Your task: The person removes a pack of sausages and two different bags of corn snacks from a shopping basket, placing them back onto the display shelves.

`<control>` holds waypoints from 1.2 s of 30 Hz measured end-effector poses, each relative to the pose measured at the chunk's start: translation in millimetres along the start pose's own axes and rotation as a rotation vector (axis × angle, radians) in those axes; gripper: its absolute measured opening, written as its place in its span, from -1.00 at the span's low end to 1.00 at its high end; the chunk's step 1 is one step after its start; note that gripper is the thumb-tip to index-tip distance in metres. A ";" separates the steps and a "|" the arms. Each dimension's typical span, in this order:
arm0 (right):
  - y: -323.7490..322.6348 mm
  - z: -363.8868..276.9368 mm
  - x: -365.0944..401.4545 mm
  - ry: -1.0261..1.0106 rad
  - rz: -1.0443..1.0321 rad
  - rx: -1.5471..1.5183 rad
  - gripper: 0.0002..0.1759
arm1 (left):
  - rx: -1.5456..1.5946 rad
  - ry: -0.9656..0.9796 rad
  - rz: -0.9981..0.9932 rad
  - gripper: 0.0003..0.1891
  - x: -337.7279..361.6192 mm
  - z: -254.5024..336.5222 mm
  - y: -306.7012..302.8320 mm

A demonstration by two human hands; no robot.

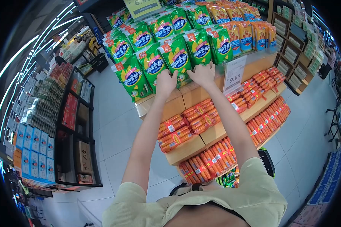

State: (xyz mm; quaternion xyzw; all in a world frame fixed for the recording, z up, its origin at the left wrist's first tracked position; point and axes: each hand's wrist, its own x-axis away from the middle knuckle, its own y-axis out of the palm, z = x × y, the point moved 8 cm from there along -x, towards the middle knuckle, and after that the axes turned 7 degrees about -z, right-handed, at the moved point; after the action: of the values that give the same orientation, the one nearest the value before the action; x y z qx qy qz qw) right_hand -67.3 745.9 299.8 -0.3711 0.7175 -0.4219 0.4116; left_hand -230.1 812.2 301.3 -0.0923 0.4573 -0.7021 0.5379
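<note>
Green snack bags [177,56] with yellow and blue printing stand in rows on the upper shelf of a display. My left hand [166,83] is at the lower front of this row, fingers curled and thumb at the bag's bottom left. My right hand [203,75] is curled at the bottom of the neighbouring green bag [199,47], its thumb pointing towards my left hand. Fingertips of both hands are partly hidden against the packaging. Another green bag [132,77] leans at the left end of the row.
Orange bags [244,36] fill the display's right part. A 9.90 price sign [234,77] hangs at the shelf edge. Red-orange sausage packs [202,117] lie on the lower tiers. A black shelf unit [74,128] stands left across the aisle floor [117,140]; a wooden rack [293,49] stands right.
</note>
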 end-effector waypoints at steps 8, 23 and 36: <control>-5.4 -0.9 0.9 0.043 -0.017 -0.058 -0.50 | 0.151 -0.058 -0.158 -0.63 -5.8 -7.5 10.7; -8.7 1.5 10.5 0.016 0.286 -0.204 -0.74 | -0.033 0.076 0.192 -0.70 14.8 21.2 -18.3; -9.2 131.9 330.4 -0.034 0.685 -0.578 -0.84 | 0.092 0.817 0.268 -0.83 197.4 71.5 31.4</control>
State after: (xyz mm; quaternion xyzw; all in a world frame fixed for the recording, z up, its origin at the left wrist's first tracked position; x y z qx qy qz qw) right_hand -73.7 412.3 176.2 -0.2189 0.8805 -0.0373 0.4189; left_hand -244.3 607.5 246.8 0.2773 0.6090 -0.6244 0.4029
